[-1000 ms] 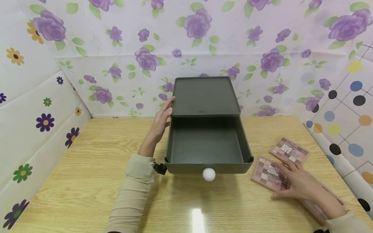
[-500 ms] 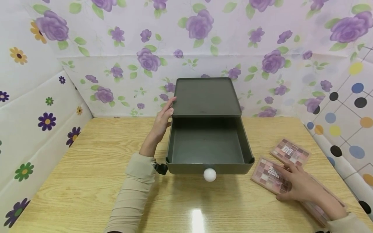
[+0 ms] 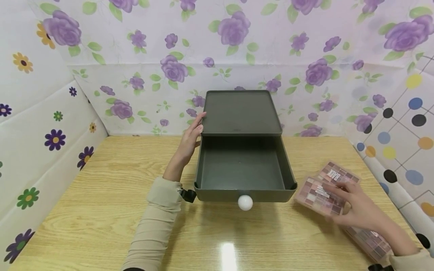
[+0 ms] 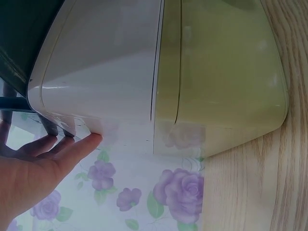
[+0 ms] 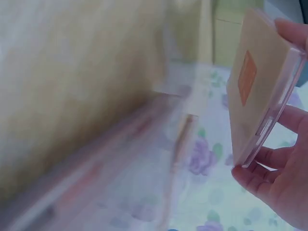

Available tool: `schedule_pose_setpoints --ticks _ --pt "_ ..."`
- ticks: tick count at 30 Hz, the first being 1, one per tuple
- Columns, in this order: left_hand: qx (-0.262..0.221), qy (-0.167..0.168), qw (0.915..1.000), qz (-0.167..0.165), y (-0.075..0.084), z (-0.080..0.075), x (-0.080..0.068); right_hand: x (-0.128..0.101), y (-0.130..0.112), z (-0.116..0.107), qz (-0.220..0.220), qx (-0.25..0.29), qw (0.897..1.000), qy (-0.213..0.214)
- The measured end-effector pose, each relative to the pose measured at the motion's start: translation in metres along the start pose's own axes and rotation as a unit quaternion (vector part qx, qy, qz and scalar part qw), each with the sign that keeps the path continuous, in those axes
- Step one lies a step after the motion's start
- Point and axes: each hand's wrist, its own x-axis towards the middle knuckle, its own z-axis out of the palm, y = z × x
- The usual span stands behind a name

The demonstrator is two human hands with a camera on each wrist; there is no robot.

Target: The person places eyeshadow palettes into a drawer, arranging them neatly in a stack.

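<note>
The left hand [image 3: 187, 145] rests with straight fingers against the left side of the box [image 3: 241, 113] at the table's [image 3: 101, 195] back edge, its drawer [image 3: 242, 169] pulled out. Near the right edge, the right hand [image 3: 359, 210] grips a palette [image 3: 317, 194], lifted off the table, beside two more.

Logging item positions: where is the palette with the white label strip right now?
In the head view, the palette is lifted in the right hand, right of the open drawer.

Dark green drawer box [image 3: 239, 113] with white knob [image 3: 245, 202], pink chequered palette [image 3: 318, 195] (purple-rose wallpaper [image 3: 237, 45] behind).
</note>
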Motion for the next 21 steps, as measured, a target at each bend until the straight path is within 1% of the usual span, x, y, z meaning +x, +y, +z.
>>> schedule_pose_setpoints --ticks 7,10,18,21 --pt "0.008 -0.001 1.0000 -0.004 0.000 0.000 0.000 0.011 -0.007 -0.027 0.000 0.017 1.000 0.011" --pt "0.008 0.000 1.0000 -0.002 0.000 0.000 0.000 0.016 -0.010 -0.041 -0.002 0.013 1.000 0.020" --pt "0.004 0.004 1.0000 -0.001 -0.001 0.001 0.000 0.032 -0.020 -0.070 -0.049 0.004 0.997 0.063" --pt "0.005 0.004 1.0000 -0.001 0.000 0.001 0.000 0.037 -0.024 -0.078 -0.053 0.000 0.996 0.072"
